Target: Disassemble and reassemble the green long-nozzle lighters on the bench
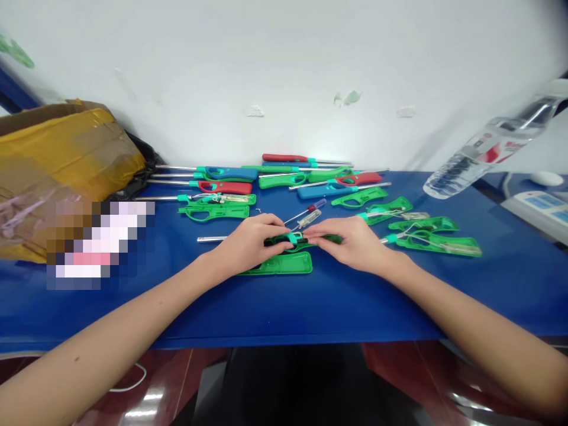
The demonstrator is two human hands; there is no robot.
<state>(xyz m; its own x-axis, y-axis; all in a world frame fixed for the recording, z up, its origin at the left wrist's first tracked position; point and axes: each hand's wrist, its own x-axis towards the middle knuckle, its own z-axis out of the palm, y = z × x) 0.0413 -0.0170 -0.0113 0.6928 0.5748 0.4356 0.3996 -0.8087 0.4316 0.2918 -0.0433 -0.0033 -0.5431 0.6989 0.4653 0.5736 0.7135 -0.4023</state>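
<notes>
At the middle of the blue table, my left hand (248,244) is closed around the front of an opened green gas lighter (293,238). Its metal tube (210,239) sticks out to the left. Fingers of my right hand (355,241) pinch the lighter's inner parts near the teal piece; exactly which part is hidden. Just in front lies a loose green shell half (290,263), partly under my left hand. Behind my fingertips are a clear fuel tank (309,219) and a screwdriver (316,205) with a purple-red handle.
Several closed lighters (231,173) in blue, red and green lie along the wall. Opened green lighters (461,245) rest at right, another opened one (217,210) at left. A taped cardboard box (66,171) stands left; a water bottle (479,154) and a white device (541,210) are right.
</notes>
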